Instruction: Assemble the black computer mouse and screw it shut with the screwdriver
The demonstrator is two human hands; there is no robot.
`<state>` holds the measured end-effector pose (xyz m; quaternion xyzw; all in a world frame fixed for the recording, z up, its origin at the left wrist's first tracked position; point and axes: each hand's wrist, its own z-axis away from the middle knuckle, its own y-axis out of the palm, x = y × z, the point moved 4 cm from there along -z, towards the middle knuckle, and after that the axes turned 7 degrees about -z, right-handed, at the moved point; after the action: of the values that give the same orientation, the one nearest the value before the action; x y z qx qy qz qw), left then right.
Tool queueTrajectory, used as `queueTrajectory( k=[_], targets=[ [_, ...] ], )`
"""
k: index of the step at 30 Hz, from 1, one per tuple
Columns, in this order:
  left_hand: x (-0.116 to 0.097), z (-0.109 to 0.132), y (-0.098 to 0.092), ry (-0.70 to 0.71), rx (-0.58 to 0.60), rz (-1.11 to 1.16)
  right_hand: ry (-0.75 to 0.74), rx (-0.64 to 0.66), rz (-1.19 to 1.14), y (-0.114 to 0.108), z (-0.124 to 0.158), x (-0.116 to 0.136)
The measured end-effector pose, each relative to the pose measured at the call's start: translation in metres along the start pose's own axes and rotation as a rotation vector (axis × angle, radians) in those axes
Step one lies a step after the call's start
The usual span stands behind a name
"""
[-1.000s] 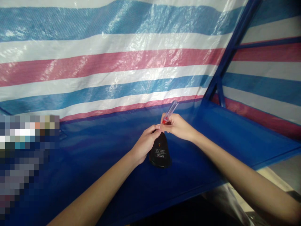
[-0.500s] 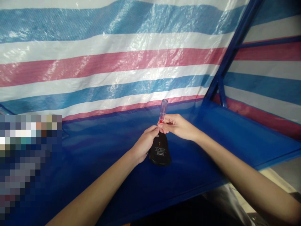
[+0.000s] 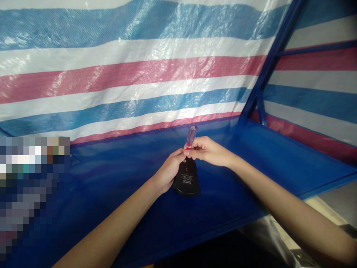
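Note:
A black computer mouse point(image 3: 187, 180) lies upside down on the blue table point(image 3: 117, 186), its label facing up. My left hand point(image 3: 169, 170) is closed on the mouse's far left side and holds it in place. My right hand point(image 3: 208, 150) pinches a small screwdriver point(image 3: 191, 135) with a clear purple-tinted handle and a red collar. The screwdriver stands nearly upright over the mouse's far end. Its tip is hidden behind my fingers.
A striped blue, white and red tarp point(image 3: 134, 70) hangs behind the table and along the right side. A blue metal frame post point(image 3: 267, 63) rises at the back right corner. A blurred patch point(image 3: 30, 186) covers the table's left part.
The screwdriver handle has swung from leaning right to nearly upright. Both hands and the mouse have shifted slightly left.

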<state>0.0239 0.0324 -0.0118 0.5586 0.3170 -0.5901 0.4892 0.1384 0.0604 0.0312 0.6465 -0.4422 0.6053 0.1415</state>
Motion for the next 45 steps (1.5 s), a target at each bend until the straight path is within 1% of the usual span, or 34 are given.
queueTrajectory(
  k=[2,4,9,14,17,21,25,27,31,34,37,40,42,45],
  targets=[
    [-0.001,0.0,0.001,-0.005,0.01,0.0,0.002,0.025,-0.025,-0.001,0.0,0.0],
    [-0.001,0.0,0.001,-0.008,0.012,0.003,-0.006,0.011,-0.005,-0.003,0.001,0.001],
    [0.003,-0.001,0.0,-0.008,0.021,0.009,-0.01,-0.137,0.197,-0.006,0.001,0.008],
    [0.006,-0.002,-0.001,-0.008,0.035,-0.003,0.014,-0.192,0.274,-0.006,0.0,0.005],
    [0.005,-0.001,-0.001,-0.016,0.039,-0.001,0.018,-0.15,0.193,-0.004,0.0,0.0],
    [0.003,0.0,0.001,-0.02,0.062,-0.006,0.045,-0.017,-0.01,-0.003,-0.001,-0.001],
    [0.002,-0.001,0.002,-0.003,0.087,-0.008,0.079,0.062,-0.016,-0.005,0.001,0.001],
    [0.003,-0.002,0.002,-0.003,0.086,-0.013,0.06,0.043,0.025,-0.007,0.001,0.001],
    [0.004,-0.002,0.001,-0.021,0.075,-0.026,0.061,-0.04,0.221,-0.008,0.001,0.002],
    [0.002,-0.001,0.002,-0.029,0.087,-0.032,0.074,-0.06,0.256,-0.006,0.001,0.002],
    [0.001,0.001,0.003,-0.032,0.092,-0.04,0.062,-0.055,0.168,-0.006,0.001,0.002],
    [0.0,0.001,0.003,-0.015,0.105,-0.042,0.043,-0.005,-0.02,-0.006,0.002,0.004],
    [0.001,0.0,0.003,0.002,0.128,-0.044,0.041,0.012,-0.103,-0.009,0.003,0.008],
    [0.003,-0.001,0.003,0.008,0.146,-0.051,0.058,0.019,-0.088,-0.013,0.005,0.012]
  ],
)
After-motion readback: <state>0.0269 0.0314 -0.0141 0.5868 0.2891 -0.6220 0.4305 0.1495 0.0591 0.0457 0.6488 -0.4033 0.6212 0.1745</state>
